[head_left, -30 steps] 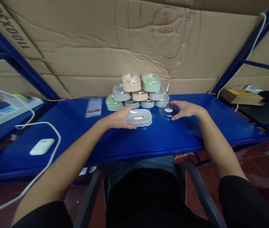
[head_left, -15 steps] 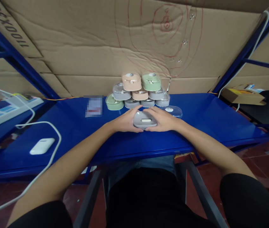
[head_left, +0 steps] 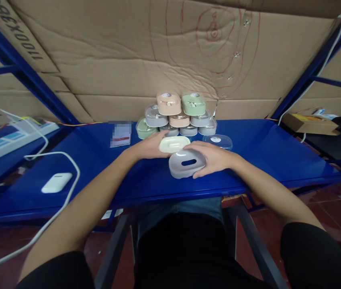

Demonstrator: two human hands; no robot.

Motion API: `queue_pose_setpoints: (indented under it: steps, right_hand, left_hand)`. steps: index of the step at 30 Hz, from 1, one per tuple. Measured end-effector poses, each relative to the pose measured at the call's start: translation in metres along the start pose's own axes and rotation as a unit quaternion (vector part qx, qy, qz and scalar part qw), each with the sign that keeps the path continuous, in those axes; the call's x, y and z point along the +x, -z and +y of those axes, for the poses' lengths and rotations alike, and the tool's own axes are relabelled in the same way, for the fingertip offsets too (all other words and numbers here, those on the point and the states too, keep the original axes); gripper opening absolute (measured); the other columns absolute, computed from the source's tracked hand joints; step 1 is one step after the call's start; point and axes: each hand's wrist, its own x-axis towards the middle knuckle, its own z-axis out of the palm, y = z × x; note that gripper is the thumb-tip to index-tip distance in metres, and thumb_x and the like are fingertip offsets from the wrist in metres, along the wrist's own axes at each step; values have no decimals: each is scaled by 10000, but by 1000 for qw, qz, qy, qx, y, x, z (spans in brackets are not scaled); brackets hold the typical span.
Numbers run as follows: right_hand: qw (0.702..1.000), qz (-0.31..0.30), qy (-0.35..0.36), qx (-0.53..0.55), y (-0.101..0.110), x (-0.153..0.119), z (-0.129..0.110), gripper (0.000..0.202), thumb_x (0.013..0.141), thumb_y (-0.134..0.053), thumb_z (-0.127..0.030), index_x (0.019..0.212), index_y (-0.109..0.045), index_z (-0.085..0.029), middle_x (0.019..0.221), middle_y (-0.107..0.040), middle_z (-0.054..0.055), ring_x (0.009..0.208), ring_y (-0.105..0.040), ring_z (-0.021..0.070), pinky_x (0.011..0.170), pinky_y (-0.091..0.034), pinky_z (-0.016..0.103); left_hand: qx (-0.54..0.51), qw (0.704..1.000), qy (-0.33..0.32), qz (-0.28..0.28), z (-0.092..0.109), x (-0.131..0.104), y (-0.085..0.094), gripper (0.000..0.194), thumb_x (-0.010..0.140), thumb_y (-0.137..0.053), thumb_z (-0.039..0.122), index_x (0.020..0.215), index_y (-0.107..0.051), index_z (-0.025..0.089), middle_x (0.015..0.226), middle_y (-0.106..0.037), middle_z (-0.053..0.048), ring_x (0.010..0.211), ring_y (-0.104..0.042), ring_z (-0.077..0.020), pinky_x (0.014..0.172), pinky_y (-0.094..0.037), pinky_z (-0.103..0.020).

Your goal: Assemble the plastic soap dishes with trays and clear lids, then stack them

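My left hand (head_left: 150, 147) grips a cream oval insert (head_left: 174, 144) by its left end. Just right of it and nearer to me, my right hand (head_left: 214, 156) holds a grey oval shell (head_left: 178, 166) by its right side; a slot in the shell shows the blue table through it. The two pieces are very close, the insert behind the shell. Beyond my hands stands a stack of lidded boxes, with a peach box (head_left: 168, 106) and a green box (head_left: 193, 106) on top. A clear lid (head_left: 218, 142) with a round label lies behind my right hand.
On the blue table (head_left: 98, 172) are a white case (head_left: 56, 183) and a phone-like item (head_left: 122, 134) at the left. A white cable (head_left: 75, 176) runs past my left arm. A power strip (head_left: 16, 140) lies far left; an open carton (head_left: 310, 123) is far right.
The grey piece and the cream insert, together before, are now apart. My left hand has moved left with the insert, and my right hand has brought the shell lower, towards me.
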Motion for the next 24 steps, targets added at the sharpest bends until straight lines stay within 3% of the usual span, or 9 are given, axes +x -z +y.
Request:
queue_pose_setpoints:
  steps: [3, 5, 7, 10, 12, 14, 17, 21, 24]
  right_hand:
    - [1000, 4, 9, 1, -9, 5, -1, 1013, 783, -925, -810, 1577, -652, -243, 1561, -713, 172, 1454, -663, 406, 1221, -568, 570]
    - [997, 70, -15, -7, -5, 8, 5, 836, 893, -792, -854, 1451, -733, -233, 1435, -775, 162, 1344, -724, 380, 1174, -588, 542]
    - [978, 183, -90, -40, 6, 11, 17, 668, 1073, -546, -810, 1294, -790, -229, 1293, -817, 151, 1242, -759, 349, 1154, -583, 520]
    - [901, 313, -274, -124, 28, 14, 47, 765, 1165, -295, -728, 1310, -780, -155, 1334, -802, 231, 1312, -732, 390, 1195, -543, 550]
    - [858, 307, -387, -143, 38, 15, 68, 863, 1163, -252, -740, 1403, -742, -71, 1431, -760, 315, 1401, -697, 446, 1212, -520, 576]
    - [844, 259, -453, -125, 43, 15, 85, 907, 1176, -205, -721, 1428, -735, -30, 1463, -746, 352, 1446, -687, 470, 1214, -511, 562]
    - [851, 214, -470, -100, 41, 18, 97, 892, 1199, -183, -682, 1414, -772, -47, 1468, -763, 332, 1482, -688, 456, 1210, -504, 506]
    - [851, 216, -470, -92, 39, 28, 103, 925, 1197, -214, -725, 1355, -819, -43, 1440, -774, 340, 1465, -710, 452, 1191, -516, 477]
    - [849, 221, -473, -88, 38, 35, 105, 967, 1196, -187, -740, 1325, -834, -33, 1407, -786, 347, 1451, -723, 441, 1182, -527, 469]
  left_hand:
    - [12, 1000, -2, -7, 2, -1, 1, 1143, 766, -862, 737, 1691, -487, 180, 1641, -649, -255, 1522, -621, -505, 1253, -502, -629]
    - [15, 1000, 5, -7, 4, -1, 1, 1151, 754, -850, 767, 1683, -504, 182, 1656, -641, -246, 1531, -614, -508, 1272, -493, -630]
    - [16, 1000, 4, -10, 5, -1, 1, 1141, 754, -838, 771, 1674, -514, 178, 1660, -638, -244, 1535, -610, -515, 1280, -490, -638]
    - [19, 1000, -5, -12, 6, 0, 2, 1101, 761, -831, 744, 1651, -532, 169, 1664, -629, -252, 1540, -603, -527, 1280, -489, -660]
    - [20, 1000, -9, -8, 5, 1, 3, 1071, 747, -842, 730, 1625, -556, 189, 1660, -636, -243, 1549, -590, -536, 1282, -482, -682]
    - [16, 1000, -14, -4, 4, 1, 3, 1030, 741, -852, 716, 1602, -579, 222, 1647, -654, -228, 1552, -586, -541, 1279, -476, -705]
    - [8, 1000, -14, -4, 5, 1, 3, 1022, 728, -866, 704, 1590, -594, 227, 1634, -662, -226, 1545, -595, -543, 1275, -481, -704]
    - [8, 1000, 2, -10, 7, 1, 2, 1089, 719, -849, 740, 1613, -566, 186, 1657, -636, -249, 1533, -608, -523, 1277, -485, -668]
    - [-1, 1000, 18, 1, 8, -3, 16, 1008, 732, -806, 782, 1517, -628, 175, 1524, -726, -239, 1354, -730, -458, 1183, -568, -609]
